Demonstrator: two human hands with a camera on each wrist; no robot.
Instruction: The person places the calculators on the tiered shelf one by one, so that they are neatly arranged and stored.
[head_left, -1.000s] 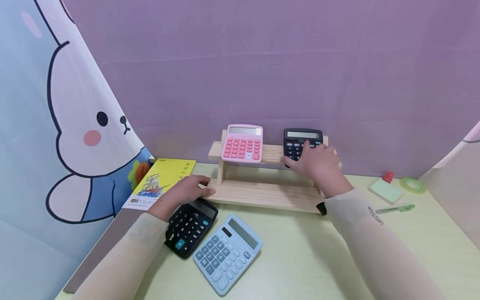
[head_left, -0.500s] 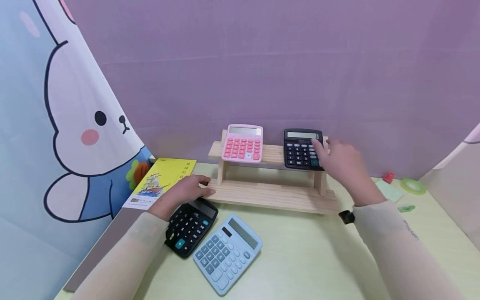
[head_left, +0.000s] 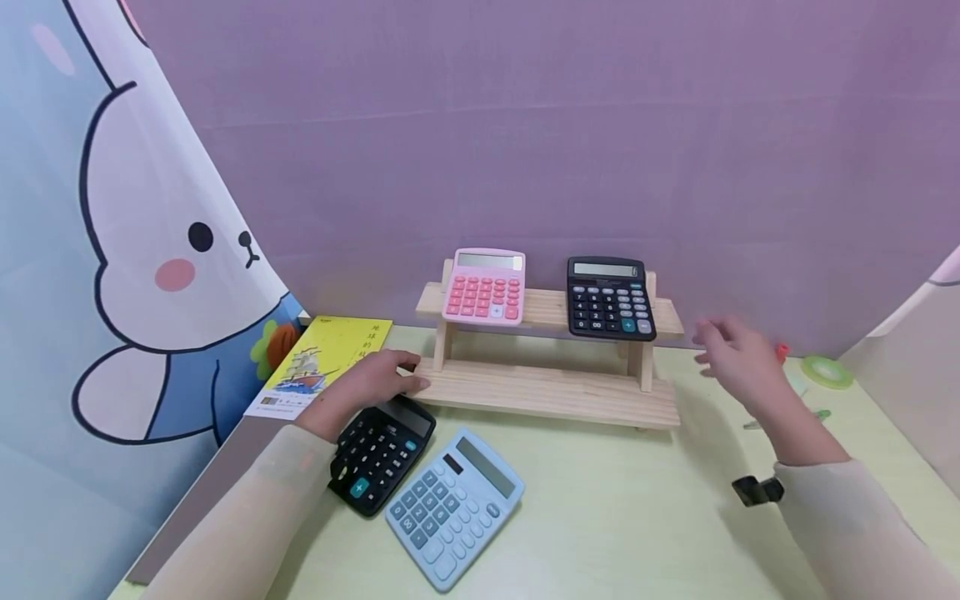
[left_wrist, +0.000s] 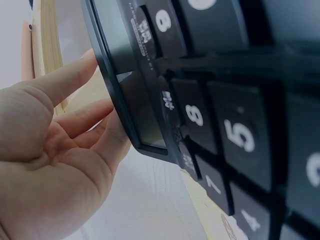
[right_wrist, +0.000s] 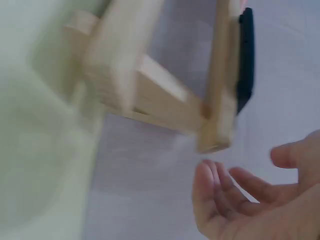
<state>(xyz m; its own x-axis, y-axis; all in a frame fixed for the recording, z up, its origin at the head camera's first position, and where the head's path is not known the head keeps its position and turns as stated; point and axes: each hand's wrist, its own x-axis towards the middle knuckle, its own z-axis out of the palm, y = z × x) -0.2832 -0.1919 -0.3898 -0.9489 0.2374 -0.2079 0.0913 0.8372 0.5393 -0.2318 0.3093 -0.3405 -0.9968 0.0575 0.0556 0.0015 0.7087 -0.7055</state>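
Nearest on the bench sits a blue calculator (head_left: 454, 507), with a black calculator (head_left: 381, 452) just to its left. The left hand (head_left: 365, 387) has its grip on that black one's far edge, fingers curled under it in the left wrist view. Farther back, the right hand (head_left: 737, 357) hangs released and empty beside the wooden rack (head_left: 551, 392). Risk, probably: lifting by one edge could let the calculator slip, or bump the blue one touching it.
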